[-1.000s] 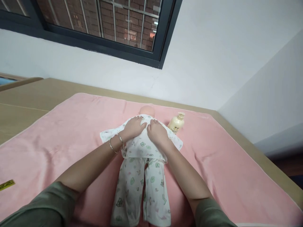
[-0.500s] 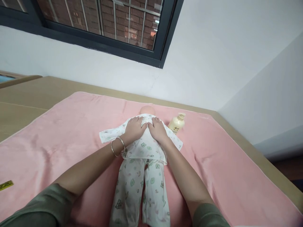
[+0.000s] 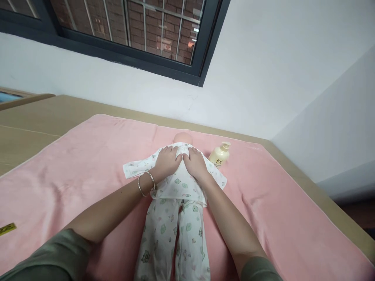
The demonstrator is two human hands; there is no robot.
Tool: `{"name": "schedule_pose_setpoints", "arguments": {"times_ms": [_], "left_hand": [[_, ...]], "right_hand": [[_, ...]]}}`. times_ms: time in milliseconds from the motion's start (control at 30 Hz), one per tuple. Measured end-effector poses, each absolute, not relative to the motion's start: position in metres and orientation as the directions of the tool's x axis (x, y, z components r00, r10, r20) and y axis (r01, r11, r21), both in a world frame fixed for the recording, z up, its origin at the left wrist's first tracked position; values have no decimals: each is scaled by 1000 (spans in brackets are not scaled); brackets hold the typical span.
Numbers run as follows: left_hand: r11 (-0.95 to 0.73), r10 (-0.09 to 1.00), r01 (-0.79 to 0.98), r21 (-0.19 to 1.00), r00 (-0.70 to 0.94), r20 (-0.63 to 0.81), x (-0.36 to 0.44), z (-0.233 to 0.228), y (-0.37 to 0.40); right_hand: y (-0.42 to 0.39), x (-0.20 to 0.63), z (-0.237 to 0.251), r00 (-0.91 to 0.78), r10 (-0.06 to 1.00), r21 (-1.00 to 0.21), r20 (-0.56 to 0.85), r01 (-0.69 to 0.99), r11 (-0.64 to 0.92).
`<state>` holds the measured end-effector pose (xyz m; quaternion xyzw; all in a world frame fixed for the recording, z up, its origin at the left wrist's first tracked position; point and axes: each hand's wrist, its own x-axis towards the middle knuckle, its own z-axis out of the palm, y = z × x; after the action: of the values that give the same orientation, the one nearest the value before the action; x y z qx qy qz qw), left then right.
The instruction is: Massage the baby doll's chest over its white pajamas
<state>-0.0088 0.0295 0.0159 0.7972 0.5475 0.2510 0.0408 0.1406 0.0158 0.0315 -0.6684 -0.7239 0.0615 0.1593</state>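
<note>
Left hand (image 3: 167,160): flat, fingers spread, pressing the doll's soft printed cotton top (image 3: 178,183).
Right hand (image 3: 195,163): flat, open, pressing beside it.
Blanket (image 3: 73,171): pink, fleecy.
Bottle (image 3: 219,154): cream plastic, rounded, far right.

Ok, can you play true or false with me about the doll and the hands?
1. Both hands lie on the doll's top, the left hand beside the right hand. True.
2. The doll lies on a green blanket. False: the blanket is pink.
3. A cream pump bottle sits near the doll's sleeve. True.
4. The right wrist wears the bracelets. False: the bracelets are on the left wrist.
5. The doll wears plain blue trousers. False: its trousers are white with small prints.
</note>
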Motion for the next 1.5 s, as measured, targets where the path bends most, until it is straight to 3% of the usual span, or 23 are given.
{"name": "schedule_pose_setpoints", "arguments": {"times_ms": [200, 433, 767, 1033, 1267, 1367, 1500], "left_hand": [[-357, 902, 903, 238, 267, 340, -3, 22, 18], [-382, 875, 906, 184, 290, 389, 5, 16, 3], [-478, 877, 764, 433, 391, 278, -17, 29, 42], [-460, 844, 868, 189, 361, 397, 5, 15, 7], [-518, 844, 788, 331, 409, 347, -11, 26, 29], [-474, 872, 796, 377, 364, 327, -13, 28, 34], [-436, 871, 860, 267, 328, 365, -3, 25, 16]], "right_hand": [[15, 140, 31, -57, 983, -292, 175, 950, 107], [19, 161, 40, -208, 972, -372, 110, 898, 235], [-25, 111, 60, -32, 993, -95, 110, 995, 42], [7, 146, 56, -140, 982, -273, 126, 947, 170], [-10, 122, 55, -154, 978, -151, 139, 973, 175], [-12, 121, 56, -190, 974, -203, 126, 956, 213], [1, 139, 55, -138, 983, -300, 122, 939, 169]]}}
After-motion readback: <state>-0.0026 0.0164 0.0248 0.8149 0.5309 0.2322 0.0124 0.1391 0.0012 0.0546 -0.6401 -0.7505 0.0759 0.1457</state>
